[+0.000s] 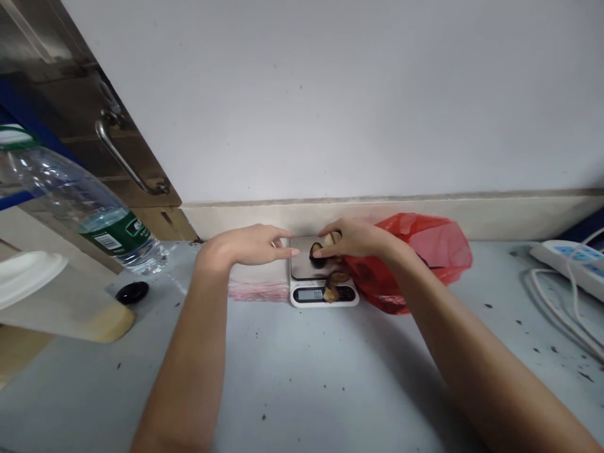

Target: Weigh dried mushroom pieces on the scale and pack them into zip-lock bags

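A digital kitchen scale (304,269) with a steel top and a lit display reading 0.0 stands near the wall. My right hand (352,240) is over its right side, fingers closed around a pale piece (333,238) that looks like dried mushroom. Against my right thumb is a dark-rimmed piece (316,257); whether it rests on the plate I cannot tell. A brown, curled dried piece (330,288) lies across the scale's front buttons. My left hand (257,244) hovers at the scale's left edge, thumb and fingers apart, holding nothing.
A red plastic bag (425,248) sits right of the scale, clear red-edged bags (259,286) left of it. Further left are a water bottle (113,233), a cloudy plastic container (61,302) and a black oval object (132,292). A white corded device (573,261) lies far right.
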The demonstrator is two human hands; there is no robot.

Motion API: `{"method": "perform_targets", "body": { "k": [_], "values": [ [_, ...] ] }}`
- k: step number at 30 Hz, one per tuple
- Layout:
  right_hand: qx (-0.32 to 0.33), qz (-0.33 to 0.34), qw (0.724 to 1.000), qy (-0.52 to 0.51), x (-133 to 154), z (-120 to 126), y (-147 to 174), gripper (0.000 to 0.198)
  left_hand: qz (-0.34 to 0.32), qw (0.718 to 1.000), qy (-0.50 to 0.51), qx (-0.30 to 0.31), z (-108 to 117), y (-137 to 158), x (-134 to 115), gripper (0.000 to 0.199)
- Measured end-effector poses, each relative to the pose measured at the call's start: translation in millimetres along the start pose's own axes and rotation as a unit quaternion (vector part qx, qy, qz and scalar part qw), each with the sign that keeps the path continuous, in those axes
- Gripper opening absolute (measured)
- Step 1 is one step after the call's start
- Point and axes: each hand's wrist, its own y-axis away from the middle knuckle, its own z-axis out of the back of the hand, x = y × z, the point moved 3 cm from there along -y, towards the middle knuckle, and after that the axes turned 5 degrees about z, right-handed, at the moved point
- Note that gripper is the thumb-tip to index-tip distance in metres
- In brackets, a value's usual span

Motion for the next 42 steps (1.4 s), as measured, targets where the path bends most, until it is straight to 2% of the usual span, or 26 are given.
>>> {"method": "perform_targets", "body": {
  "k": [4, 10, 14, 22, 27, 31, 34, 36, 38, 42],
  "values": [
    [-0.029, 0.044, 0.999, -0.001, -1.9, 4.1, 0.1, 0.023, 0.016, 0.999, -0.03, 0.0, -3.7, 2.2, -3.9, 0.076],
    [-0.114, 0.051, 0.992, -0.016, 0.4, 11.5, 3.5, 0.037, 0.003, 1.0, -0.024, 0.007, -12.3, 3.6, -0.4, 0.073],
    [-0.167, 0.056, 0.984, -0.035, 7.3, 20.8, 14.7, 0.025, -0.015, 1.0, -0.009, -0.007, -10.7, 5.2, 1.4, 0.071],
    [-0.124, 0.055, 0.99, -0.028, 12.7, 33.3, 38.5, 0.015, -0.024, 0.999, -0.027, 0.012, -11.8, 12.7, -15.3, 0.063],
    [-0.087, 0.054, 0.995, 0.009, 7.6, 33.9, 42.3, 0.012, -0.051, 0.997, -0.051, -0.017, -12.5, 8.0, -19.8, 0.05],
    [-0.065, 0.064, 0.996, 0.015, -0.8, 27.1, 35.6, 0.027, -0.102, 0.994, -0.036, -0.027, -17.0, 5.3, -30.9, 0.029],
    [-0.075, 0.097, 0.992, -0.006, -5.9, 21.4, 28.7, 0.029, -0.157, 0.987, -0.012, -0.013, -25.9, 5.7, -46.0, 0.017],
    [-0.085, 0.104, 0.991, -0.016, -8.6, 18.8, 25.6, 0.028, -0.201, 0.98, -0.007, -0.004, -34.1, 5.9, -57.6, 0.017],
    [-0.087, 0.104, 0.991, -0.017, -10.3, 17.4, 24.4, 0.028, -0.236, 0.972, -0.015, -0.002, -42.4, 5.4, -68.1, 0.027],
    [-0.086, 0.11, 0.99, -0.018, -12.0, 18.8, 26.6, 0.024, -0.232, 0.972, -0.027, 0.01, -55.6, 1.9, -80.3, 0.033]
  ]
}}
